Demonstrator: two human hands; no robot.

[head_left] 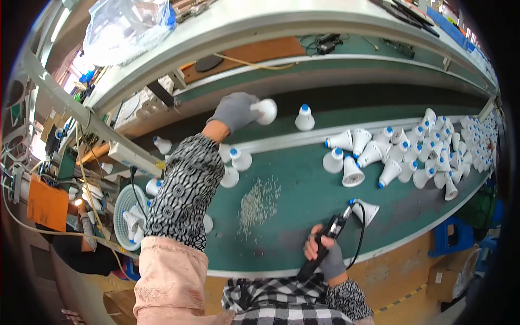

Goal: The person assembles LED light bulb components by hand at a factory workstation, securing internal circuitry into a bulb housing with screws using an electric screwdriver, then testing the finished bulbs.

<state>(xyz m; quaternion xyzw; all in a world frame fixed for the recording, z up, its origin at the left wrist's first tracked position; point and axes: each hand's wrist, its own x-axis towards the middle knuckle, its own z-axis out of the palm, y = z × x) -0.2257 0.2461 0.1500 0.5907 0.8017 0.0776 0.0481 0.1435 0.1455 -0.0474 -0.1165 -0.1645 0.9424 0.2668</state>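
My left hand (235,112), in a grey glove, reaches out over the dark belt and holds a white cone-shaped lamp housing (266,111) by its side. Right of it a housing with a blue cap (305,118) stands on the belt. My right hand (326,252), its fingertips bare, is wrapped round a black electric screwdriver (331,230) near the table's front edge. The screwdriver's tip is at the blue-capped end of a housing (366,212) lying on its side. Small pale parts (258,206) are scattered on the green table (292,189).
Many white housings (428,143) are heaped at the right. A few (241,159) stand beside my left sleeve. A green basket (120,219) holds more at the left. A shelf (260,21) spans the back. Another person's arm (86,233) shows at far left.
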